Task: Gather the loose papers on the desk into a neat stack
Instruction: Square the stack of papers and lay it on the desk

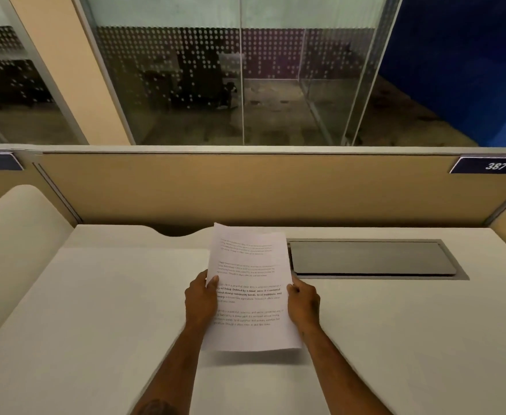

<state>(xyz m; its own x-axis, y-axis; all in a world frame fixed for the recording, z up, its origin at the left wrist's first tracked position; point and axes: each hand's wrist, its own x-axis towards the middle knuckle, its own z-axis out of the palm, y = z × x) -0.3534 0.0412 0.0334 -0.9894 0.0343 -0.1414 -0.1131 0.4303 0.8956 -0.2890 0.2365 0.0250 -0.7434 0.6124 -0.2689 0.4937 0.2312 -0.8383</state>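
A sheaf of white printed papers [250,274] is held up over the middle of the cream desk [96,310], tilted slightly, its lower edge casting a shadow on the desktop. My left hand [200,298] grips the left edge with the thumb on the front of the top sheet. On the right edge, my right hand [304,304] holds the papers in the same way. How many sheets are in the sheaf I cannot tell. No other loose paper shows on the desk.
A grey metal cable hatch [371,259] is set flush in the desktop to the right of the papers. A tan partition [245,187] with a label reading 387 [496,166] closes the back. A neighbouring desk [15,223] lies at the left.
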